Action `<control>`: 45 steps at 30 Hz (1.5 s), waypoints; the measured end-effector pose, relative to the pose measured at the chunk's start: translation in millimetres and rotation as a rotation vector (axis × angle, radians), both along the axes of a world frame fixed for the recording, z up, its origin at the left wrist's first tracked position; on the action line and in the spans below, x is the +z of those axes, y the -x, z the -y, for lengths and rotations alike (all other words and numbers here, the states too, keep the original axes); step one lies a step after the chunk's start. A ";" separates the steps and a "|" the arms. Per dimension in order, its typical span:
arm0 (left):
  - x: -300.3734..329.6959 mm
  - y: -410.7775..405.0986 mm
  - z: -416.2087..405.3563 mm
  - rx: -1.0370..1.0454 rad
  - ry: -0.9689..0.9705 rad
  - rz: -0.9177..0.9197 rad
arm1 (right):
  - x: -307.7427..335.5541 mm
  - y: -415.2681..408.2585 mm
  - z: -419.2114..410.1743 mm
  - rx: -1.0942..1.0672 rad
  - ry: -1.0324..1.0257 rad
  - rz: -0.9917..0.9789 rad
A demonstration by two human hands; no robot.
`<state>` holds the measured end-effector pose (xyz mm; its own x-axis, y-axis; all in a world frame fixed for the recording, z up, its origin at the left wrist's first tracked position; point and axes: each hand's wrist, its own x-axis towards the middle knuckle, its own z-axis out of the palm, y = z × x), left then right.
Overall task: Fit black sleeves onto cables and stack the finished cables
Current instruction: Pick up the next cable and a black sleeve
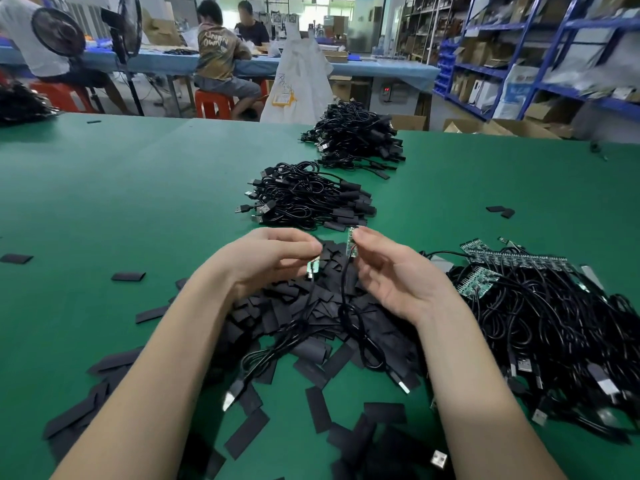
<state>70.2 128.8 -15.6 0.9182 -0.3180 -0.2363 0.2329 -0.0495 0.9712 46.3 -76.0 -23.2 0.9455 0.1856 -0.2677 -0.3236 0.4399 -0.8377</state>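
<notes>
Loose black sleeves [311, 306], left hand [266, 261] and right hand [391, 275] each pinching a cable board

Both bare forearms reach forward, hands raised close together. The left hand [268, 258] seems to pinch with curled fingers; the right hand [391, 271] pinches too, palm leftward.

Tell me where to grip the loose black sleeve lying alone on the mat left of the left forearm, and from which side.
Pinch the loose black sleeve across its two long edges near the middle, coming straight down from above. It lies flat on the green mat with bare mat all around it, so fingertips can likely close on both edges; the flat top gives nothing to hold.
</notes>
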 end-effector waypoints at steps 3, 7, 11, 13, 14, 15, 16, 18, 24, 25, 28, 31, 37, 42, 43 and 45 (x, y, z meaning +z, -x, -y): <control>0.8 -2.5 -17.1 0.112 -0.439 0.130 | -2.7 -2.4 14.8 -0.086 0.180 0.016; 4.0 -2.8 -16.1 0.254 -0.741 0.361 | -5.2 -3.7 10.5 -0.154 0.227 0.021; 3.8 2.2 2.1 0.037 -0.289 0.208 | -5.4 -4.1 -8.2 -0.148 0.172 0.084; -0.3 4.7 8.7 -0.025 -0.076 0.136 | -5.5 -3.5 -17.8 -0.115 0.116 0.114; -1.9 4.6 9.8 -0.001 -0.031 0.128 | -6.3 -3.6 -20.7 -0.106 0.110 0.126; -3.0 4.1 9.3 0.040 -0.006 0.113 | -7.6 -4.0 -22.2 -0.113 0.136 0.141; -3.6 3.1 7.8 0.087 0.009 0.090 | -10.2 -4.9 -22.1 -0.139 0.235 0.175; -3.9 1.1 1.6 0.163 -0.026 0.058 | -19.2 -8.5 -17.1 -0.209 0.697 0.325; -8.1 -3.1 -8.4 0.198 -0.263 0.068 | -30.0 -5.6 -15.9 0.018 1.529 0.502; -8.9 -3.8 -8.3 0.191 -0.281 0.073 | -30.0 -6.0 -17.0 0.013 1.567 0.511; -10.7 -4.5 -8.9 0.166 -0.289 0.081 | -29.8 -6.6 -19.1 -0.021 1.605 0.530; -11.0 -5.4 -10.5 0.150 -0.283 0.095 | -28.2 -7.5 -16.5 -0.035 1.499 0.503; -8.8 -2.8 -7.7 0.123 -0.276 0.129 | -23.7 -8.2 -4.8 -0.082 1.123 0.516; -7.5 -0.4 -3.4 0.099 -0.280 0.154 | -26.3 -6.1 -3.9 -0.123 1.036 0.582; -7.2 0.0 -2.5 0.095 -0.284 0.160 | -28.3 -5.8 -4.7 -0.127 1.040 0.598; -7.1 0.6 -0.1 0.083 -0.285 0.168 | -31.2 -5.7 -6.6 -0.141 1.044 0.625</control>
<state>69.6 128.9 -22.7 0.9719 -0.1830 -0.1482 0.0855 -0.3119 0.9463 52.1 -69.4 -54.4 0.9589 0.0391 0.2809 0.2573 -0.5370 -0.8034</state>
